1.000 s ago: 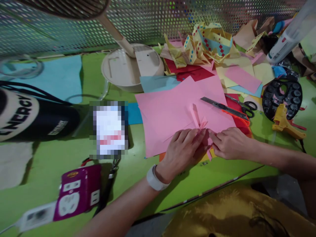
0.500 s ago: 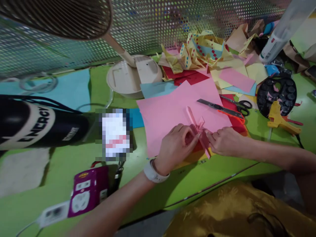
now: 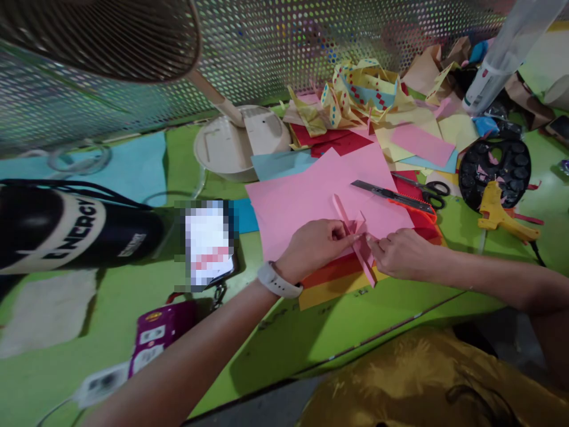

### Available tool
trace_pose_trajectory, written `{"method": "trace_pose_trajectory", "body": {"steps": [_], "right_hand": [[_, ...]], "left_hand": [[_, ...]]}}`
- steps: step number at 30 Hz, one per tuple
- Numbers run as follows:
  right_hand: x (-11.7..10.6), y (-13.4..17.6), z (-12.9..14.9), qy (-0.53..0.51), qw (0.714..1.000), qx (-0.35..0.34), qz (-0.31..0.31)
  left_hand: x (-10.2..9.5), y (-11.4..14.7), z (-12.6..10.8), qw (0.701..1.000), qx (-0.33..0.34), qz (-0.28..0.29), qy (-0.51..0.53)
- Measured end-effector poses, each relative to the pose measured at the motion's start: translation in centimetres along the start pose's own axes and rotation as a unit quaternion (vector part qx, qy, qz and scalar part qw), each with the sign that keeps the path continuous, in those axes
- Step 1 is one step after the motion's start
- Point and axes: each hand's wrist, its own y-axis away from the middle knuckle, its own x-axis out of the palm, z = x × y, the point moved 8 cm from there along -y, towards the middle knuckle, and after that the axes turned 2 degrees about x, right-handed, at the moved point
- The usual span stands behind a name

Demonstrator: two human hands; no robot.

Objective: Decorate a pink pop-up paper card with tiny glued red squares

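A folded pink paper strip [image 3: 341, 212] stands out at a slant between my hands, with a small bow-like fold at its middle. Thumb and fingers of my left hand [image 3: 317, 246] pinch that fold from the left; a white band circles this wrist. My right hand [image 3: 395, 254] is closed with its fingertips pressed to the fold from the right. Beneath lie pink paper sheets [image 3: 293, 201], over red and yellow sheets [image 3: 317, 295]. Just beyond my right hand, a box cutter [image 3: 377, 191] rests on the pink paper, and black-handled scissors [image 3: 433, 188] lie beside it.
A yellow glue gun [image 3: 500, 210] and black palette [image 3: 495, 169] lie at right. Crumpled paper scraps [image 3: 368, 89] pile up at the back. A fan base [image 3: 242, 139], phone [image 3: 208, 243], black bottle [image 3: 80, 228] and purple power strip [image 3: 155, 335] occupy the left.
My left hand has shifted slightly up and its wrist has turned, uncovering more of the red and yellow sheets. Both hands still pinch the strip. The whole view has moved slightly.
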Motion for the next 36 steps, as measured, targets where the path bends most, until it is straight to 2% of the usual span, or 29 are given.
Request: {"method": "trace_pose_trajectory", "body": {"steps": [5,20,36], "right_hand": [[-0.02,0.06,-0.17,-0.015,1.0,0.009,0.021],[-0.23,-0.04,-0.62,-0.04,0.997,0.04,0.051],[-0.02,0.25,-0.77,-0.016,0.997,0.05,0.047]], "left_hand": [[-0.06,-0.86,-0.39,0.999,0.012,0.048,0.01],[0.21,-1.02,-0.44,0.994,-0.007,0.102,0.035],[0.12,-1.2,-0.69,0.993,-0.008,0.112,0.048]]}}
